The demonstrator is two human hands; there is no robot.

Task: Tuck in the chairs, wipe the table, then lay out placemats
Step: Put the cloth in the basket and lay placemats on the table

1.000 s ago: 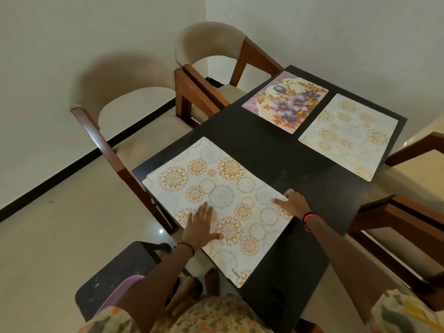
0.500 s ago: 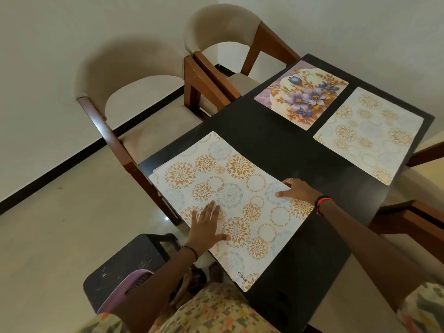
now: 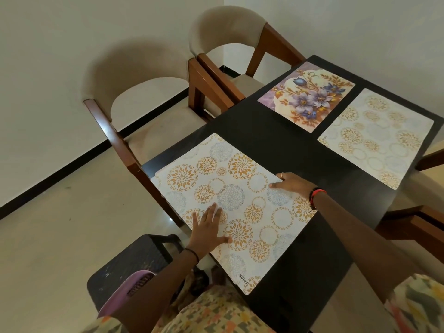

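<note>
Room: pale wall, light floor, dark table.
Stool: dark, on the floor beside the table's near-left corner.
Chairs: two padded chairs stand at the table's left side.
Near placemat: flat on the table's near end, under both hands.
Left hand: palm down near the placemat's left edge; fingers straight and together, thumb spread, gripping nothing.
Right hand: flat on the placemat's far-right edge; fingers straight, pointing left.
Floral placemat: at the table's far end, untouched.
Far placemat: just right of the floral one, apart from it.
</note>
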